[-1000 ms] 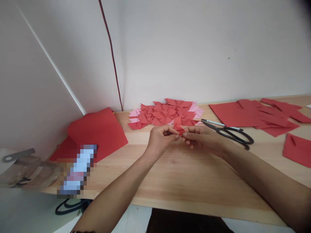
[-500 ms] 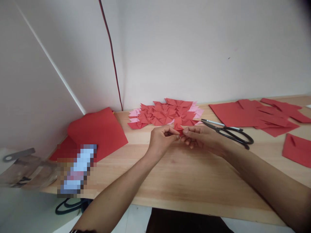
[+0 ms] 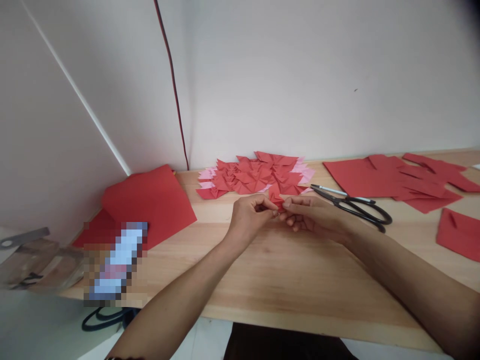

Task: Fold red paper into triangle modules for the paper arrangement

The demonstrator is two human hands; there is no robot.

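Pinching a small folded red paper piece [image 3: 278, 200] between them, the left hand [image 3: 249, 216] and the right hand [image 3: 311, 214] meet just above the wooden worktop [image 3: 285, 280], near its middle. Each grip is closed tight on the piece, thumb against fingertips, the left from one side and the right from the other, so that only a small red corner shows between the fingers. Just behind the hands, against the wall, lies a pile of folded red and pink paper pieces [image 3: 258, 175], close to the held piece; whether the two touch cannot be told. A pair of black-handled scissors [image 3: 352, 204] lies flat just beside the right hand, blades pointing toward the pile. Farther right, flat red paper sheets [image 3: 397, 180] overlap one another, and one more red sheet [image 3: 457, 235] lies apart near the edge. At the left end, a large red sheet [image 3: 150, 202] rests partly against the wall.
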